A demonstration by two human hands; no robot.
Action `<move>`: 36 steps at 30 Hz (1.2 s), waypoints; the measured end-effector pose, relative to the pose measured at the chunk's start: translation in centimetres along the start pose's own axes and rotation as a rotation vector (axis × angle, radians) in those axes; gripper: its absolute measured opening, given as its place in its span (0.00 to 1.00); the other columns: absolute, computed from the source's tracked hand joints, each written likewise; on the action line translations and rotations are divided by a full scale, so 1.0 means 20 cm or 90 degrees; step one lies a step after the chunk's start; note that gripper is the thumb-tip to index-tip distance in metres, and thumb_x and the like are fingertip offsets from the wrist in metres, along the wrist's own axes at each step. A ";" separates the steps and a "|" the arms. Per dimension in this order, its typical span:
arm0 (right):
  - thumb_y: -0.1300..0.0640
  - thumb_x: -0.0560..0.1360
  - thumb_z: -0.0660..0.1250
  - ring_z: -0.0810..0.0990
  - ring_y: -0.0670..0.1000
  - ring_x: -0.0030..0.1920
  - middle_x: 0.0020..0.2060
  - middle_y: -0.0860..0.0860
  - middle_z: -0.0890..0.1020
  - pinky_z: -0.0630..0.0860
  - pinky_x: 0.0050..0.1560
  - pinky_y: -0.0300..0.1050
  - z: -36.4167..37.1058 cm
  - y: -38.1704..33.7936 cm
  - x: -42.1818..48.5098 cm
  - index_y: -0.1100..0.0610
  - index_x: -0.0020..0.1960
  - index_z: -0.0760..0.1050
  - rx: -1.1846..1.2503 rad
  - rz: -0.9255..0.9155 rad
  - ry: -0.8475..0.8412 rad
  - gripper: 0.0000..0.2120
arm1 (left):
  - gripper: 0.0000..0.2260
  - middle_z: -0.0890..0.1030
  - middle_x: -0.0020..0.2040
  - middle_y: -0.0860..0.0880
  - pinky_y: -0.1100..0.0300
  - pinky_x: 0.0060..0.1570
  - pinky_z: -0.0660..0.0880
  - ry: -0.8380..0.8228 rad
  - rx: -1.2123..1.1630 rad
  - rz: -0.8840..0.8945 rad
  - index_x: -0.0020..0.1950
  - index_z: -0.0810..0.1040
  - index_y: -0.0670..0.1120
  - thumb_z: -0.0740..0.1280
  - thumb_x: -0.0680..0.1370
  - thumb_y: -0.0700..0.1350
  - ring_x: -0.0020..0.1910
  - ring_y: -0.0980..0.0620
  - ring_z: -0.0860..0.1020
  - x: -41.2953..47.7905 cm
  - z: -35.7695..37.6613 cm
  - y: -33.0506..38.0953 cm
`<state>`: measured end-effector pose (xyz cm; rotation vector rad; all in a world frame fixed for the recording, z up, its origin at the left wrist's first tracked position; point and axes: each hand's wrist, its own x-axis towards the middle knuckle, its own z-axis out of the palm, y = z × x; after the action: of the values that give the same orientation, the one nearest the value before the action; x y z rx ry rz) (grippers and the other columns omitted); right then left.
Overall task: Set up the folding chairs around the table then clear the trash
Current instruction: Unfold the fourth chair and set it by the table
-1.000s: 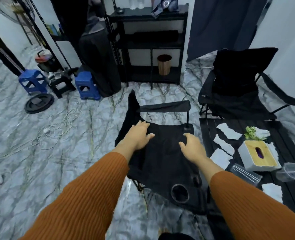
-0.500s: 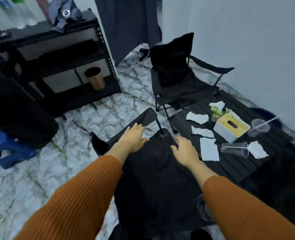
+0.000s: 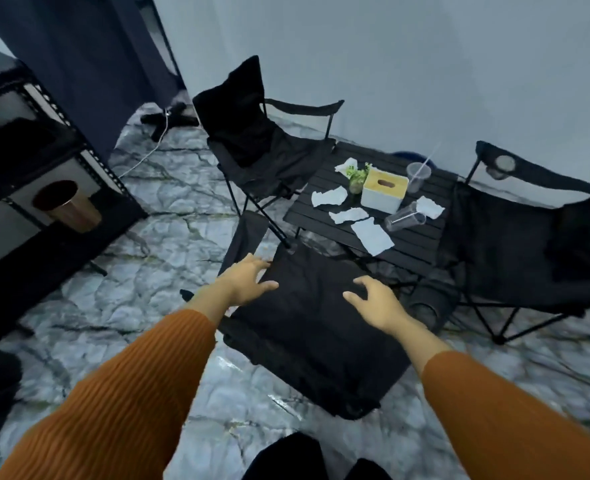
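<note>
Chairs stand open at two worktop (image 3: 421, 244) sides; a third chair (image 3: 307, 327) lies under both hands, fingers spread, gripping nothing. Beyond the fingers, paper scraps (image 3: 371, 237) and cups (image 3: 404, 220) remain uncleared.

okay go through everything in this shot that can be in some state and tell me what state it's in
Near chair: unfolded, both hands at its back.
Far chair: unfolded, empty.
Right chair: unfolded, empty.
Upright cup: standing, straw in it.
Tipped cup: on its side.
Paper scraps: torn, on the table.
Left hand: open.
Right hand: open.
</note>
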<state>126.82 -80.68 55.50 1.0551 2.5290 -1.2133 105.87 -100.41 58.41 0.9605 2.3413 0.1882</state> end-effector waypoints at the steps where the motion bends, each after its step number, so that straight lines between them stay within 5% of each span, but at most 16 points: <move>1: 0.42 0.76 0.64 0.70 0.54 0.68 0.68 0.53 0.73 0.69 0.67 0.53 0.00 0.02 -0.06 0.55 0.69 0.68 0.016 0.017 -0.018 0.27 | 0.34 0.59 0.78 0.47 0.46 0.75 0.58 -0.022 -0.018 -0.016 0.75 0.64 0.47 0.66 0.74 0.63 0.79 0.48 0.51 -0.03 -0.01 -0.05; 3: 0.37 0.73 0.65 0.73 0.52 0.66 0.66 0.52 0.75 0.70 0.65 0.49 0.02 0.06 -0.20 0.55 0.68 0.70 0.073 0.057 -0.059 0.30 | 0.43 0.65 0.75 0.45 0.48 0.71 0.64 -0.051 -0.052 -0.058 0.73 0.67 0.48 0.70 0.65 0.69 0.76 0.44 0.61 -0.09 -0.03 -0.16; 7: 0.23 0.63 0.62 0.76 0.48 0.60 0.60 0.46 0.77 0.70 0.62 0.47 0.09 0.10 -0.48 0.50 0.59 0.77 0.129 0.131 -0.177 0.38 | 0.46 0.74 0.66 0.48 0.53 0.66 0.70 -0.115 -0.046 -0.105 0.68 0.72 0.47 0.81 0.54 0.61 0.66 0.46 0.73 -0.17 -0.04 -0.43; 10: 0.22 0.62 0.61 0.75 0.48 0.60 0.58 0.45 0.78 0.70 0.60 0.48 0.19 0.13 -0.65 0.52 0.58 0.78 0.140 0.166 -0.185 0.40 | 0.25 0.81 0.54 0.48 0.59 0.53 0.72 -0.107 0.122 -0.093 0.58 0.79 0.48 0.79 0.63 0.50 0.57 0.46 0.78 -0.22 -0.03 -0.51; 14: 0.43 0.72 0.70 0.80 0.52 0.52 0.56 0.53 0.80 0.77 0.52 0.48 0.41 0.16 -0.77 0.54 0.59 0.76 0.041 0.132 -0.025 0.21 | 0.10 0.83 0.53 0.45 0.60 0.46 0.70 0.023 0.262 -0.015 0.55 0.81 0.45 0.68 0.75 0.40 0.54 0.45 0.79 -0.24 0.03 -0.54; 17: 0.62 0.79 0.61 0.79 0.55 0.50 0.56 0.56 0.80 0.74 0.45 0.45 0.53 0.12 -0.80 0.55 0.63 0.74 -0.041 0.180 0.123 0.14 | 0.12 0.82 0.49 0.44 0.58 0.44 0.72 0.079 0.300 0.009 0.53 0.81 0.44 0.62 0.75 0.34 0.50 0.43 0.80 -0.24 0.07 -0.62; 21: 0.60 0.78 0.57 0.72 0.50 0.42 0.49 0.57 0.81 0.67 0.38 0.40 0.59 0.12 -0.75 0.59 0.57 0.76 0.063 0.236 0.223 0.12 | 0.17 0.82 0.51 0.43 0.56 0.46 0.74 0.120 0.345 0.046 0.56 0.80 0.46 0.60 0.74 0.31 0.50 0.42 0.80 -0.19 0.07 -0.70; 27: 0.74 0.72 0.58 0.80 0.58 0.50 0.54 0.58 0.80 0.80 0.46 0.56 0.63 0.06 -0.59 0.59 0.61 0.72 -0.134 0.212 0.222 0.21 | 0.16 0.82 0.50 0.44 0.53 0.46 0.76 0.115 0.379 0.095 0.53 0.80 0.46 0.61 0.73 0.30 0.49 0.42 0.80 0.03 -0.07 -0.77; 36: 0.71 0.73 0.60 0.78 0.58 0.46 0.51 0.57 0.80 0.76 0.40 0.50 0.50 0.02 -0.47 0.56 0.57 0.73 -0.178 0.228 0.199 0.17 | 0.18 0.82 0.46 0.43 0.50 0.40 0.77 0.117 0.399 0.162 0.52 0.80 0.45 0.60 0.70 0.27 0.46 0.40 0.80 0.13 -0.15 -0.75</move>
<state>132.38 -92.90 52.41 1.6321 2.4677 -0.6216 93.84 -109.28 54.46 1.5983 2.4847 -0.4009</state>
